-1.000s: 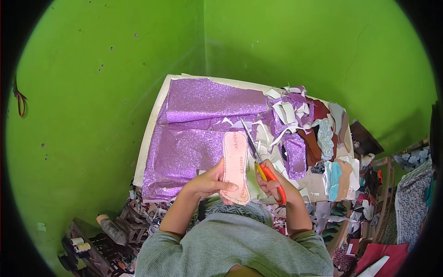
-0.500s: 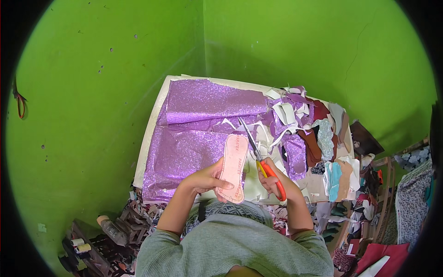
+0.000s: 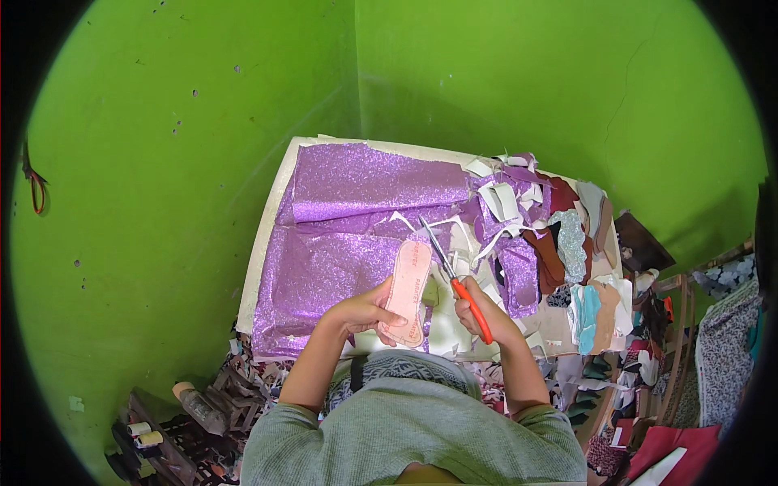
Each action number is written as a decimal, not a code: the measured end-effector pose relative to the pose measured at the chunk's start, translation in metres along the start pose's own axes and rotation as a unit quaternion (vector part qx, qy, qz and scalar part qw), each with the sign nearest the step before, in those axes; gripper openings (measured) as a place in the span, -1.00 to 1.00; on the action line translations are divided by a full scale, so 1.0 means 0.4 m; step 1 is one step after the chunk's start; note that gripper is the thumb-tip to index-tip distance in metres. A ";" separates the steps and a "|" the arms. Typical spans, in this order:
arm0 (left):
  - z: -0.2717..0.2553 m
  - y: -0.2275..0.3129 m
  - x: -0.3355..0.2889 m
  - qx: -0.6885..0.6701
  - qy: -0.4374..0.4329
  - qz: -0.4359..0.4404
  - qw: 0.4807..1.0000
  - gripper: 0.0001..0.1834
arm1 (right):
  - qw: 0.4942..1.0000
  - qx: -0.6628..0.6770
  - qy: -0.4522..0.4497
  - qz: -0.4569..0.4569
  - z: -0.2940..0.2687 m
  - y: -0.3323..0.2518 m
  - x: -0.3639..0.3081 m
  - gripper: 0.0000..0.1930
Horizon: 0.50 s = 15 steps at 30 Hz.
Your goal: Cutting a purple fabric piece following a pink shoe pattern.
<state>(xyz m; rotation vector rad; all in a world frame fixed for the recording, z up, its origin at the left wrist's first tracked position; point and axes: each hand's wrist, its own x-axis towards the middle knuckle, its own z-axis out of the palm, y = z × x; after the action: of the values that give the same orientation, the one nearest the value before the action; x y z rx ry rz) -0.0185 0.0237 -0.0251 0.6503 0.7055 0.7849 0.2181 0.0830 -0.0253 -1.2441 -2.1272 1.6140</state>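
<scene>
My left hand (image 3: 366,311) is closed on a pale pink insole-shaped piece (image 3: 408,292) with red print, its thumb lying across the lower part. Against that piece's edge shows a narrow rim of purple glitter. A pair of scissors (image 3: 444,261) with orange-red handles is gripped in my right hand (image 3: 478,308); the blades point up and away, just right of the pink piece, and look nearly closed. Below both hands, purple glitter fabric (image 3: 324,259) covers the left part of the work table (image 3: 266,211), with a folded length of it at the back.
White and purple offcuts (image 3: 500,201) lie heaped right of centre. Beyond them are stacks of cut shapes in brown, silver glitter (image 3: 570,243), turquoise (image 3: 587,317) and tan. Green walls (image 3: 243,65) meet behind the table. A bottle (image 3: 201,409) and thread spools (image 3: 148,438) stand low at left.
My left hand has tilted the pink piece and turned its face a little. The scissors have rotated in my right hand, so the yellow inner side of the handle no longer shows.
</scene>
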 end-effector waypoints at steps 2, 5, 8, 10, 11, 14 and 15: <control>-0.009 -0.012 0.002 0.003 -0.006 0.002 1.000 0.01 | 0.999 0.023 -0.014 -0.030 0.002 -0.004 0.003 -0.78; -0.019 -0.009 -0.002 0.013 0.004 -0.008 1.000 0.01 | 0.979 0.187 -0.060 0.051 -0.001 -0.004 0.011 -0.80; -0.015 0.002 -0.003 0.015 0.012 -0.017 1.000 0.02 | 0.963 0.258 -0.042 0.069 0.007 -0.003 0.016 -0.81; -0.022 -0.004 -0.002 0.020 0.014 -0.017 1.000 0.02 | 0.968 0.238 -0.050 0.062 0.005 0.002 0.019 -0.81; -0.025 -0.007 -0.003 0.025 0.015 -0.018 0.999 0.02 | 0.973 0.217 -0.057 0.055 0.004 0.006 0.021 -0.82; -0.022 -0.001 -0.002 0.036 0.012 -0.019 0.999 0.02 | 0.972 0.223 -0.063 0.028 0.002 0.037 0.029 -0.84; -0.021 -0.002 -0.002 0.036 0.012 -0.020 0.999 0.02 | 0.972 0.224 -0.063 0.029 0.004 0.032 0.028 -0.84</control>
<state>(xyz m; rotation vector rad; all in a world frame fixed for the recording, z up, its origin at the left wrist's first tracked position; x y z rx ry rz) -0.0251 0.0247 -0.0302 0.6898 0.7695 0.7347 0.2166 0.0905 -0.0406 -1.0857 -1.6587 2.0958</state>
